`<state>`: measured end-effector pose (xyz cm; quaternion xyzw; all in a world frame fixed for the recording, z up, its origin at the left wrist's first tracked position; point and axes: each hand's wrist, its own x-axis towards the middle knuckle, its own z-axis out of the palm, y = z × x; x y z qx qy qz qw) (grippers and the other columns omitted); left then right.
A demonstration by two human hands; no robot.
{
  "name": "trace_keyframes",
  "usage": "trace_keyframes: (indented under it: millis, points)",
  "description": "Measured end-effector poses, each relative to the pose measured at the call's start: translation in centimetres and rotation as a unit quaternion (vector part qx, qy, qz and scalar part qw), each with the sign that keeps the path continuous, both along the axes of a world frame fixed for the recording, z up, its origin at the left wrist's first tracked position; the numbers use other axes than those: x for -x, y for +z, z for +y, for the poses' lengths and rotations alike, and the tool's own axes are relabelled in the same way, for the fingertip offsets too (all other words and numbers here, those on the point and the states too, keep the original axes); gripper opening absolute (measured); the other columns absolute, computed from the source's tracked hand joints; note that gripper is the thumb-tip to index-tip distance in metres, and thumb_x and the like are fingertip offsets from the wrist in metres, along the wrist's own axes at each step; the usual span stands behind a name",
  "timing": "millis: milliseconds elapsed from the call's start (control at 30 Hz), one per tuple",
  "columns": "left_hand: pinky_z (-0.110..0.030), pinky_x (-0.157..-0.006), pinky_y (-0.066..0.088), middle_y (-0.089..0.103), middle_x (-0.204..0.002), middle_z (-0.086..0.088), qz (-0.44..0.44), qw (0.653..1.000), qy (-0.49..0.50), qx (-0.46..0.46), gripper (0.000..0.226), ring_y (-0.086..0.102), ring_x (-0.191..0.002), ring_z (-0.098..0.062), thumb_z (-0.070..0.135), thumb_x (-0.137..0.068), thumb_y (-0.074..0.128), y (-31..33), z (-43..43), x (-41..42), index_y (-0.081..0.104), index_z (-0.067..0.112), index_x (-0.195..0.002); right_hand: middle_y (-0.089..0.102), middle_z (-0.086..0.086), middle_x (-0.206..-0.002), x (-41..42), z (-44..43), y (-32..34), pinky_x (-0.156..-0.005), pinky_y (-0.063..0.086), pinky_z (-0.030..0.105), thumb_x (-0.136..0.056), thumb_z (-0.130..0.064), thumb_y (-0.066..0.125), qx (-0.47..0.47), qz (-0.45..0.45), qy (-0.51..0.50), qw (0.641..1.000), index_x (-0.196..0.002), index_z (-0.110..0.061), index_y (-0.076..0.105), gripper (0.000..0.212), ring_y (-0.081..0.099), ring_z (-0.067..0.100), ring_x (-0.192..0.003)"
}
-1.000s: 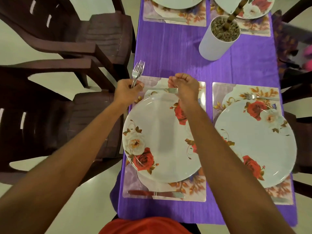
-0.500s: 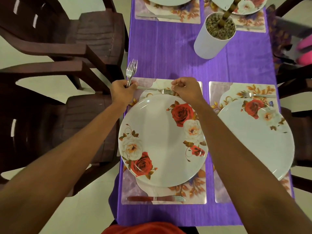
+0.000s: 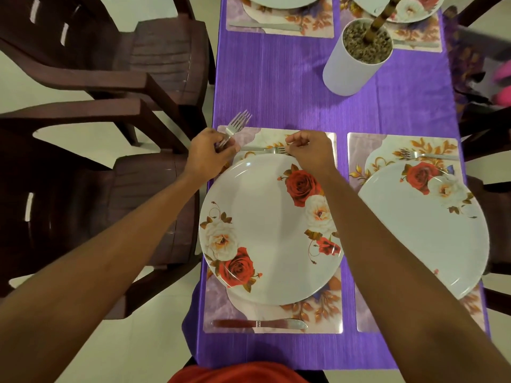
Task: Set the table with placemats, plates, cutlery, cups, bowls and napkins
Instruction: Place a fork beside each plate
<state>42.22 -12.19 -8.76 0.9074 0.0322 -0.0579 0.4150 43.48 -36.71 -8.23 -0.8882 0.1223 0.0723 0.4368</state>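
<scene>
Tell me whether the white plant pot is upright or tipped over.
Upright: the white pot stands base-down on the purple cloth, gravel inside.

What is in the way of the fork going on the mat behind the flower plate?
Nothing visible. The fork already lies on the placemat just beyond the plate, the right hand pinching its tines. The left hand holds the spare forks off to the side.

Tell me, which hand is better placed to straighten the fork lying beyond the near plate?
The right hand: its fingers pinch the fork on the placemat, while the left hand grips spare forks.
</scene>
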Motion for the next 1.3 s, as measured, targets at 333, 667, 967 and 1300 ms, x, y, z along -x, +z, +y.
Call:
trace_keyframes:
  millis: [333,667,967,1300]
  points:
    - [-0.019,-0.086,0.045,0.063,-0.114,-0.002,0.001,0.998,-0.038,-0.043,0.015,0.055,-0.096,-0.010,0.021,-0.088,0.075,-0.3,0.3,-0.5,0.071,0.008,-0.094,0.076,0.002,-0.097,0.2,0.1,-0.4,-0.093,0.059,0.035,-0.086,-0.011,0.078,-0.002,-0.007,-0.026,1.000,-0.101,-0.011,0.077,0.016,0.071,0.012,-0.091]
    - [-0.027,-0.092,0.051,0.062,-0.119,-0.002,0.015,0.999,-0.030,-0.029,0.024,0.056,-0.101,-0.011,0.019,-0.085,0.077,-0.4,0.4,-1.0,0.074,0.011,-0.108,0.072,-0.005,-0.090,0.2,-0.2,0.2,-0.085,0.061,0.030,-0.090,-0.015,0.074,-0.024,0.007,-0.026,0.999,-0.102,-0.013,0.076,0.012,0.071,0.012,-0.089]
    - [-0.014,-0.064,0.046,0.066,-0.084,0.002,0.013,0.997,0.019,0.069,0.024,0.059,-0.071,-0.006,0.031,-0.098,0.061,1.9,0.6,1.7,0.071,0.009,-0.102,0.071,-0.009,-0.082,5.2,-1.2,3.8,-0.072,0.049,0.011,-0.092,-0.018,0.066,-0.044,-0.074,-0.117,0.989,-0.094,-0.016,0.076,0.010,0.064,0.000,-0.075]
    - [-0.018,-0.059,0.050,0.072,-0.079,-0.004,0.163,0.935,0.032,0.313,0.018,0.060,-0.060,-0.004,0.007,-0.099,0.056,7.1,-1.3,14.7,0.069,0.001,-0.110,0.072,0.000,-0.083,20.7,8.1,6.5,-0.064,0.050,0.021,-0.093,-0.012,0.066,-0.226,-0.048,-0.188,0.955,-0.096,-0.015,0.075,0.010,0.064,0.010,-0.068]
